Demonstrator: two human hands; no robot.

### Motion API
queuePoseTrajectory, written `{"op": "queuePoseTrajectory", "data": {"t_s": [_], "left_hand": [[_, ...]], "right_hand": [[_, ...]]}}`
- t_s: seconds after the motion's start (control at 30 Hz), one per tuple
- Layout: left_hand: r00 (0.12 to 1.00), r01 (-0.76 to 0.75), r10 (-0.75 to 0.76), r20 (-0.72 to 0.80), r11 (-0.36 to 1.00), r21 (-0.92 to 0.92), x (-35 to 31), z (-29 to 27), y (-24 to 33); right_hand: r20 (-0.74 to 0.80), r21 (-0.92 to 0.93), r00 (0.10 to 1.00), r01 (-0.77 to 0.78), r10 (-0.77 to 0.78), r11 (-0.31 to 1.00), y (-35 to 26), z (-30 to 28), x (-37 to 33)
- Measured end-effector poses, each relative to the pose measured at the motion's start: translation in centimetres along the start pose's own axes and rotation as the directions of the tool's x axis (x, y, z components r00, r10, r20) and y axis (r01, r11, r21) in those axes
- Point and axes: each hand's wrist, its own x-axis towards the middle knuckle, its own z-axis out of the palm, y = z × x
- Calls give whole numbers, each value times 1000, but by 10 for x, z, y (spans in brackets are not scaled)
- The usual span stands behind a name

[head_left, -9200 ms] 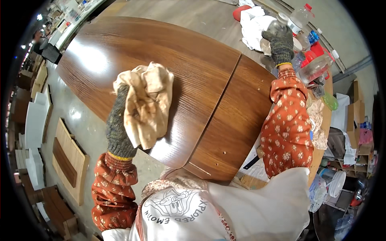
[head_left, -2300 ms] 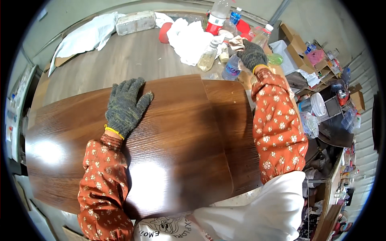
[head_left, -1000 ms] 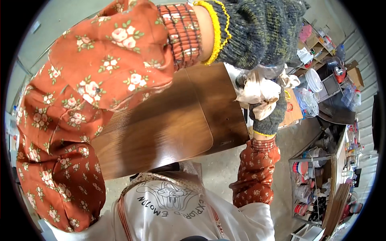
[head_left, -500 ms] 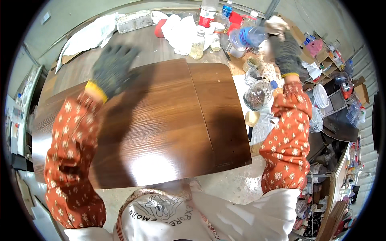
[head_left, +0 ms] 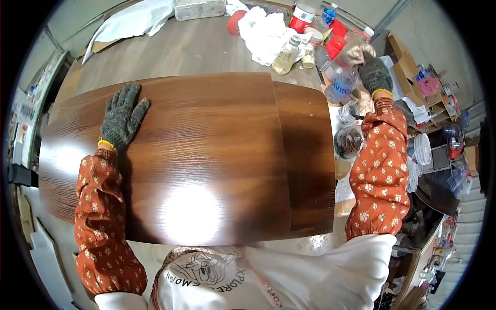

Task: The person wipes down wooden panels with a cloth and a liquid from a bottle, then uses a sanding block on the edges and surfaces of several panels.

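My left hand (head_left: pixel 121 116), in a dark grey knitted glove with a yellow cuff, lies flat and open on a glossy brown wood-grain panel (head_left: pixel 206 139). The fingers point to the panel's far edge. My right hand (head_left: pixel 376 75), gloved alike, is beyond the panel's right end among bottles. Its fingers are closed on a crumpled beige rag (head_left: pixel 356 53). Just left of that hand and below the rag is a clear plastic bottle (head_left: pixel 341 87) with a blue-printed label. My right forearm partly covers a larger clear bottle (head_left: pixel 348 142).
A second, darker brown panel (head_left: pixel 307 160) shows from under the right end of the top one. At the back stand a glass jar (head_left: pixel 285 56), white cloths (head_left: pixel 261 33) and a wrapped block (head_left: pixel 200 9). A white bucket (head_left: pixel 419 147) is at the right.
My left hand has come down flat onto the panel. The blue-labelled bottle, tilted near the rag before, is now lower. My right hand has moved down with the rag. The view has shifted.
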Motion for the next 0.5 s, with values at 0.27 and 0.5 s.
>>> {"op": "queuePoseTrajectory", "data": {"t_s": [0.27, 0.5], "left_hand": [[995, -61, 65, -76, 996, 58, 4, 8, -10], [991, -74, 71, -115, 997, -24, 10, 5, -7]], "right_hand": [[-439, 72, 673, 686, -595, 724, -131, -21, -65], [-300, 353, 718, 695, -628, 626, -193, 18, -153]]}}
